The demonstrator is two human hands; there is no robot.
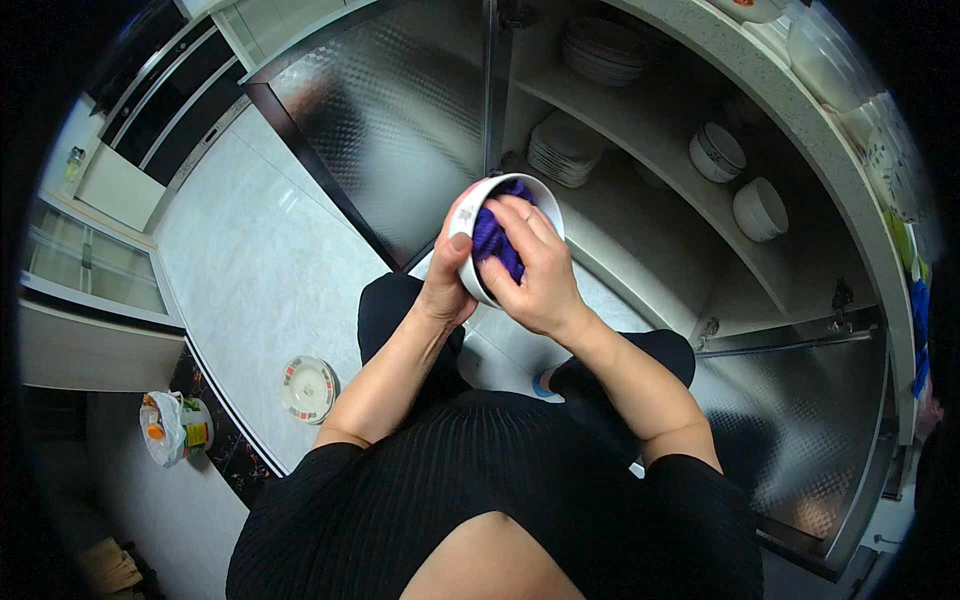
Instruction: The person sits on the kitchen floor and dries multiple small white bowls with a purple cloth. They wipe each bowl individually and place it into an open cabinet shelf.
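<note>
A white bowl [466, 217] with a small floral print is tipped on its side in front of me, its mouth turned to the right. My left hand [447, 274] grips it from outside, the thumb lying against the outer wall. Inside the bowl, my right hand [534, 262] presses a bunched purple cloth [495, 244] with its fingers. Part of the cloth is hidden under those fingers, and the bowl's bottom is covered too.
An open low cabinet holds stacked plates [566, 146] and white bowls [718, 153] on its shelves [637, 139]. Its textured doors [390, 135] stand open on both sides. Plates [309, 388] lie on the floor at left, near a bag-lined bucket [169, 435]. Containers [832, 64] line the countertop.
</note>
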